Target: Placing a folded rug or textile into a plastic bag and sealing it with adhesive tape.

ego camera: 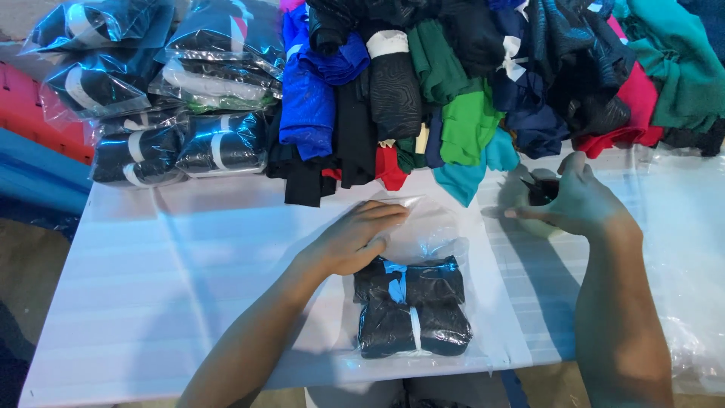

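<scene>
Left hand (351, 242) lies flat, fingers spread, pinning the clear plastic bag's open flap (404, 215) above the folded black garment with blue ribbon (411, 306) mid-table, while right hand (578, 204) curls around a small dark tape dispenser (541, 190); keeping the flap taut should help.

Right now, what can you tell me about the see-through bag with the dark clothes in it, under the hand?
The clear plastic bag lies flat on the white table, near its front edge. It looks thin, shiny and crinkly. Inside is a folded black garment with a light blue ribbon or trim on top and a white stripe lower down, filling the lower part of the bag. The upper end is unfilled and flat, and the left hand presses down on it. Whether it is sealed cannot be told.
</scene>
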